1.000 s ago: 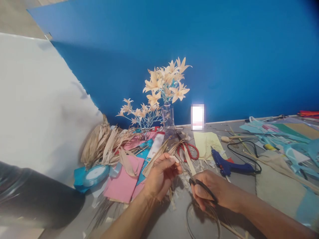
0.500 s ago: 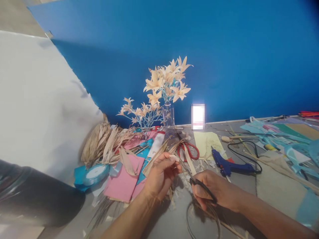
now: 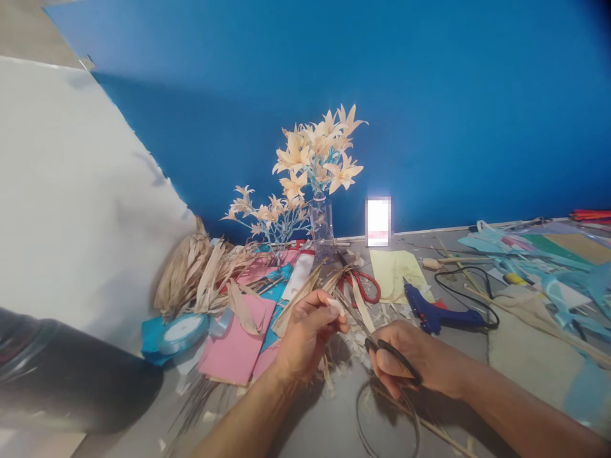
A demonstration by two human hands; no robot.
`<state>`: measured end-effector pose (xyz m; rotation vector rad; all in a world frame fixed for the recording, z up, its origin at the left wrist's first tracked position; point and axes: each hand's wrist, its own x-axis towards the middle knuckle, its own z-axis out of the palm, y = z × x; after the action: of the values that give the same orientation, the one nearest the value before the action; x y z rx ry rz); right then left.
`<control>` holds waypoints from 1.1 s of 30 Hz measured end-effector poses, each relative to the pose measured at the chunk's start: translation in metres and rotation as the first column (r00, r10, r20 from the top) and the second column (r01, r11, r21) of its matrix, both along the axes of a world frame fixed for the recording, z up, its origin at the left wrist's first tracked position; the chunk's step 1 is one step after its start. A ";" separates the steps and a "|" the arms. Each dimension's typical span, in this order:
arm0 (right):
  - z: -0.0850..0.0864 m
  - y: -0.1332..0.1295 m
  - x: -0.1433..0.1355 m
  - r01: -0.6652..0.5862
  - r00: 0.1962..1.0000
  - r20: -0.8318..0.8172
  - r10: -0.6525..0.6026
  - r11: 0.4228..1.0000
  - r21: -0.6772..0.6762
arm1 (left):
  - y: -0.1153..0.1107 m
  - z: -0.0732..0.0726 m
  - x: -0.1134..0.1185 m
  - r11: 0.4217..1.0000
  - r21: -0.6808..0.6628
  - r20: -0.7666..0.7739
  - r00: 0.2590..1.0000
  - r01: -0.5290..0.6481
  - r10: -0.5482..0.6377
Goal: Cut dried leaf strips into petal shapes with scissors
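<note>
Between thumb and fingers, my left hand (image 3: 308,331) pinches a small pale piece of dried husk (image 3: 337,306). My right hand (image 3: 398,356) is closed round the black handles of a pair of scissors (image 3: 370,337). Their blades point up and left, close beside the husk piece; whether they touch it I cannot tell. Husk scraps lie on the grey table (image 3: 329,426) beneath both hands. Just beyond them are red-handled scissors (image 3: 365,286), partly covered by husk strips. A coil of wire (image 3: 360,420) lies below my right hand.
Pale artificial flowers (image 3: 317,152) stand in a clear vase (image 3: 321,222) at the back. On the left are a husk bundle (image 3: 184,273), pink sheets (image 3: 236,343) and a ribbon roll (image 3: 184,334). A blue glue gun (image 3: 439,312) lies right, near yellow paper (image 3: 398,273).
The husk piece has turned a little in my left fingers and shows more of its face. The scissors have shifted slightly, their blades somewhat more apart. The view has moved a little.
</note>
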<state>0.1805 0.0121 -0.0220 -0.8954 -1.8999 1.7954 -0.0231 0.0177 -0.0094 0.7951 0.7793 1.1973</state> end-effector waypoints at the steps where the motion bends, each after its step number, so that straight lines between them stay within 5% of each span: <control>1: -0.001 0.000 0.001 -0.014 1.000 0.007 0.014 1.000 0.009 | 0.000 0.000 0.000 1.000 -0.004 -0.005 1.000 -0.005 0.005; 21: -0.014 0.000 0.001 -0.013 0.999 -0.033 0.009 0.994 -0.108 | 0.000 0.005 -0.001 0.999 -0.011 -0.085 0.996 0.037 -0.038; 24: -0.010 0.001 -0.004 0.142 0.984 -0.092 -0.153 0.983 -0.112 | -0.001 0.003 0.001 0.999 -0.017 -0.048 0.998 0.041 -0.042; 28: -0.006 0.002 -0.012 0.440 0.869 -0.182 -0.460 0.887 -0.142 | -0.005 -0.005 0.008 0.998 -0.061 -0.063 0.997 0.033 -0.036; 33: -0.005 0.002 -0.014 0.551 0.780 -0.225 -0.583 0.812 -0.194 | -0.010 -0.018 0.018 0.994 -0.093 -0.073 0.995 0.054 -0.061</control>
<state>0.1667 0.0139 -0.0268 -1.0555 -1.1818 1.5568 -0.0048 0.0076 -0.0277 0.7864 0.8611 1.0781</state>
